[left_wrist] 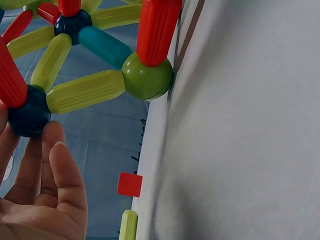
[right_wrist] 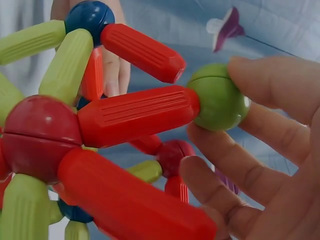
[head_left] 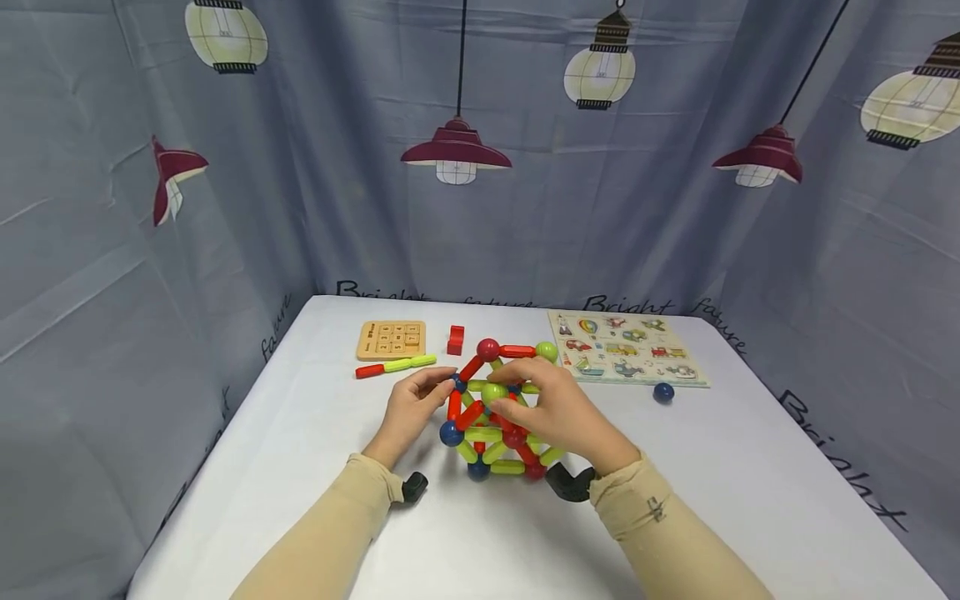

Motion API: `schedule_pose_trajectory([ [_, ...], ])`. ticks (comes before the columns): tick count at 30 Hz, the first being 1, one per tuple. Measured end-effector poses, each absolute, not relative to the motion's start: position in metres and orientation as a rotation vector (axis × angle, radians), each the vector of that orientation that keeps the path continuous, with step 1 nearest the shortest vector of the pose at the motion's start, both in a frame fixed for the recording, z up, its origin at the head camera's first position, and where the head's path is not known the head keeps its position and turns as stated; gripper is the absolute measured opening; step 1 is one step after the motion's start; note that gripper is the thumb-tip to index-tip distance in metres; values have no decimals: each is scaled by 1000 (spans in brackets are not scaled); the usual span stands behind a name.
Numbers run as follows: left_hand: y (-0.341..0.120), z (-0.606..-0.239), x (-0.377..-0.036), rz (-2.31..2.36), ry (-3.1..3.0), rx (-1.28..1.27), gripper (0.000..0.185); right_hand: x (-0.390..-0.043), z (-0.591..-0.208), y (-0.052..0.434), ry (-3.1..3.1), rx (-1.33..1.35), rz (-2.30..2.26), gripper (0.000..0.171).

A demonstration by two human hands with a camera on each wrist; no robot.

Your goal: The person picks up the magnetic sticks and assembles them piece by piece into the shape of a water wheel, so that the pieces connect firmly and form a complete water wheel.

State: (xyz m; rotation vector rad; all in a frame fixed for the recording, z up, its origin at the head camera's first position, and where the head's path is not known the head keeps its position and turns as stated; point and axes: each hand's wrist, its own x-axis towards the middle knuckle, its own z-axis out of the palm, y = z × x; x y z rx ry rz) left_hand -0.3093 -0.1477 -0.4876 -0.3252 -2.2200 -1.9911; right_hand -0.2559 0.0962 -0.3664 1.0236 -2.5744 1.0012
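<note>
Curtain (head_left: pixel 315 183) w/ lamp prints hangs round three sides of the white desk (head_left: pixel 750 500).

Puzzle board (head_left: pixel 626 358) w/ vehicle pics lies flat at back right, near the far edge. Just in front of its right corner sits a loose blue ball (head_left: pixel 663 392), apart from everything else.

Rod-and-ball frame (head_left: pixel 498 412) stands mid-desk, built of red and yellow-green rods joined by red, green and blue balls. Both hands are on it, so its centre is partly hidden in the head view.

Right hand (head_left: pixel 558 412) covers the frame's right side; in the right wrist view its thumb and fingers (right_wrist: pixel 260 135) pinch a green ball (right_wrist: pixel 217 97) at the end of a red rod (right_wrist: pixel 137 115). Left hand (head_left: pixel 411 408) is on the frame's left side, fingers nearly straight; in the left wrist view a fingertip (left_wrist: pixel 54 137) touches a dark blue ball (left_wrist: pixel 29 115), not clamped round it.

Number tile board (head_left: pixel 391 339) lies at back left. In front of it lies a loose stick (head_left: pixel 396 366), red rod and yellow-green rod end to end. Red block (head_left: pixel 455 339) stands betw. the tile board and the frame, touching neither.
</note>
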Motion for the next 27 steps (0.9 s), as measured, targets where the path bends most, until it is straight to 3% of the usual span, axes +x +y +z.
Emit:
schedule_pose_trajectory([
  [7,-140,-483,-313,-1953,-2246,-311,33,-263,-361,110,-2623,982,1036,40],
  [12,-140,-480,-312,-1932,-2283,-276,34,-292,-365,176,-2434,590,1144,29],
  [14,-140,-474,-309,-1919,-2300,-261,34,-313,-376,215,-2399,374,1169,28],
  [21,-149,-478,-307,-1920,-2297,-245,33,-368,-453,316,-2535,-402,1231,54],
  [24,-149,-484,-306,-1952,-2276,-258,36,-373,-473,331,-2601,-484,1222,57],
  [27,-146,-486,-306,-1976,-2263,-262,38,-375,-483,341,-2726,-355,1100,56],
])
